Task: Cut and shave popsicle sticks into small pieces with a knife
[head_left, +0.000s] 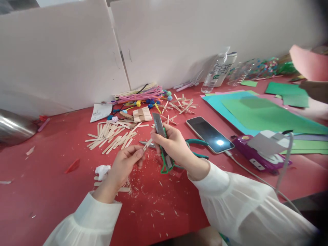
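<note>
Between the fingertips of my left hand is a thin wooden craft stick, pointing up to the right. My right hand is closed around a box cutter with a broad grey blade and green edging. The blade stands steeply, just right of the stick; I cannot tell whether they touch. Behind my right hand lie scissors with teal handles, partly hidden. Wood shavings are scattered over the red table below. More craft sticks lie loose beyond my left hand.
A phone lies right, cabled to a purple power strip. Coloured paper sheets and a plastic bottle are farther back. Pipe cleaners lie by the white partition. At far right, another person's hand holds pink paper.
</note>
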